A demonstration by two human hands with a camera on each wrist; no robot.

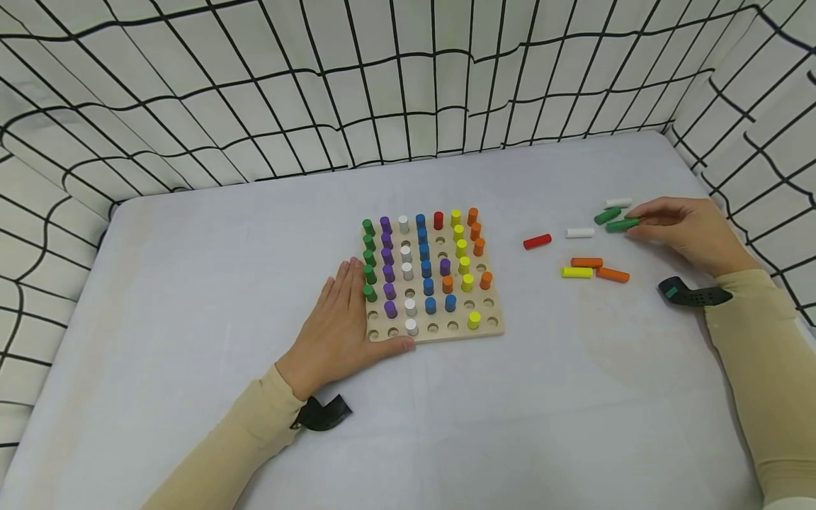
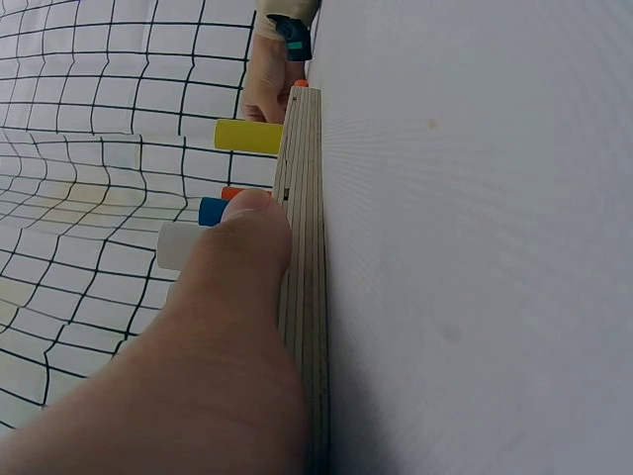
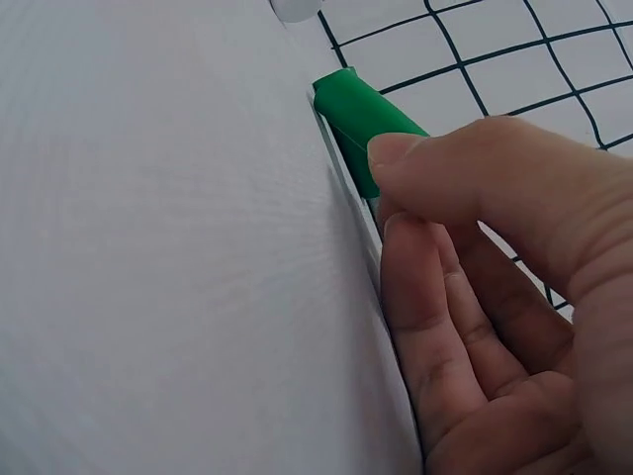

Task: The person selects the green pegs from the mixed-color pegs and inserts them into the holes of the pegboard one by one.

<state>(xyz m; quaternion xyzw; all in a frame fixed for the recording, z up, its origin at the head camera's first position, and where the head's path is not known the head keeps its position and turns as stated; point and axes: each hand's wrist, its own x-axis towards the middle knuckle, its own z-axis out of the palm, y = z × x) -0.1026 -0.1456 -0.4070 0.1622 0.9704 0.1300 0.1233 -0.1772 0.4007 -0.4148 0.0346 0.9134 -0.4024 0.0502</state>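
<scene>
A wooden pegboard [image 1: 442, 316] carries upright columns of green, purple, white, blue, yellow and orange pegs, with some holes bare. My left hand [image 1: 338, 333] rests against its left side, fingers straight, the thumb along the near edge. In the left wrist view that thumb [image 2: 232, 267] presses on the board's layered edge [image 2: 305, 257]. To the right, my right hand [image 1: 695, 230] pinches a green peg [image 1: 620, 226] between thumb and fingertips, low over the table. A second green peg [image 1: 608, 216] lies just beside it. The right wrist view shows green [image 3: 366, 109] ahead of the thumb.
Loose pegs lie right of the board: a red peg [image 1: 537, 241], a white peg [image 1: 579, 233], another white peg [image 1: 617, 203], a yellow peg [image 1: 576, 272] and two orange pegs [image 1: 613, 275]. Black wire mesh [image 1: 408, 92] fences the white table's [image 1: 223, 283] back and sides.
</scene>
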